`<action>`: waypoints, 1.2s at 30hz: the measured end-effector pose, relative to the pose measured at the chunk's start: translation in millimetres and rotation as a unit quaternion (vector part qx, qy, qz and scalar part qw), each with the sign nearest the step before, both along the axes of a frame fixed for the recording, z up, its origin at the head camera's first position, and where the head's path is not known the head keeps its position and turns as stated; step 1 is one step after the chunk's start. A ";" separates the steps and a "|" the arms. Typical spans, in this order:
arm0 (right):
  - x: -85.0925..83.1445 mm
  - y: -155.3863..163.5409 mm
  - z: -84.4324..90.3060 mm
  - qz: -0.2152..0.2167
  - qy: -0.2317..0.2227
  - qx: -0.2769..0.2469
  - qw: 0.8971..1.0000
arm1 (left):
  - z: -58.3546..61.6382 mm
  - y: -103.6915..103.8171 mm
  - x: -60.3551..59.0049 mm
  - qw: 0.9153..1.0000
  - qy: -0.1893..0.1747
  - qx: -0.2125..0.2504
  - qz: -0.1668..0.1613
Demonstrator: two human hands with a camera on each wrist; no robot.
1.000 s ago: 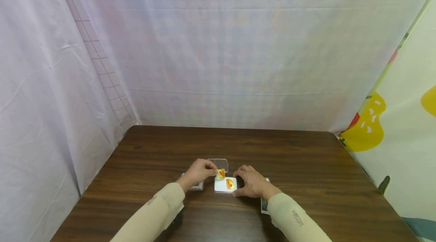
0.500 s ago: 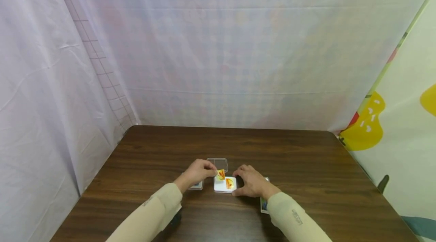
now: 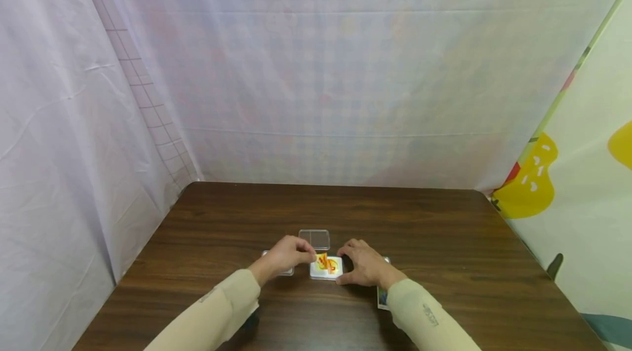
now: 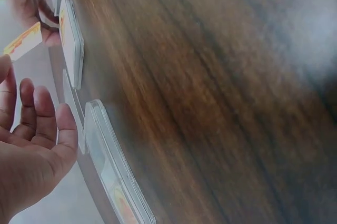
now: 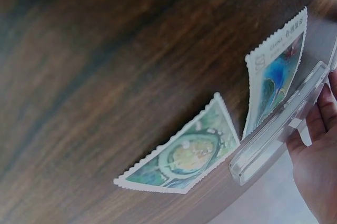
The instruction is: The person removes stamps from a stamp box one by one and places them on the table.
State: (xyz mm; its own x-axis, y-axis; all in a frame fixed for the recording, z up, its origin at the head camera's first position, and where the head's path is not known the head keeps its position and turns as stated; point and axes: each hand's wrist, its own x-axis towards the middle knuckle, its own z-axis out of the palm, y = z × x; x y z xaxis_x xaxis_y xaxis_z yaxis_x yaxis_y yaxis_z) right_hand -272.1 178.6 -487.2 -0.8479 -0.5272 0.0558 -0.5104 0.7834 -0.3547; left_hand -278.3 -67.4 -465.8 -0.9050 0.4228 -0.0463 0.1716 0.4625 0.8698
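Head view | left hand (image 3: pixel 282 256) pinches orange stamp (image 3: pixel 323 261) over white case (image 3: pixel 326 267), lowering flat | right hand (image 3: pixel 362 264) fingers curled, steadies case edge | near desk's front edge

The small stamp (image 3: pixel 323 261) is yellow with an orange and red drawing. It is tilted, its lower edge at the white tray (image 3: pixel 327 273), pinched by the left hand (image 3: pixel 285 255) at its left side. The white tray is square and flat and lies on the table near the middle, at the near side. The right hand (image 3: pixel 365 266) touches the tray's right edge with curled fingers.
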 end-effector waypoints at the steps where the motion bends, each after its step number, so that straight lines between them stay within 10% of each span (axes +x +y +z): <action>1: -0.1 0.1 -0.1 0.000 0.001 0.000 1.000 | -0.4 0.4 1.0 1.000 0.000 0.002 -0.001; 36: -0.4 1.2 -2.9 -0.003 0.003 -0.007 1.000 | -9.5 -9.2 36.7 0.999 -0.005 -0.001 -0.041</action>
State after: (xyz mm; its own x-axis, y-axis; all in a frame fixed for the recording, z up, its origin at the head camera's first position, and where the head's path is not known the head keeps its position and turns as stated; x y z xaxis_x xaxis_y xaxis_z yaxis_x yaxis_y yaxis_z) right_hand -272.5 179.8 -490.1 -0.8508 -0.5212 0.0673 -0.5076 0.7817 -0.3624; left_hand -241.6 -76.6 -475.3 -0.8670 0.4951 -0.0570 0.1994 0.4494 0.8708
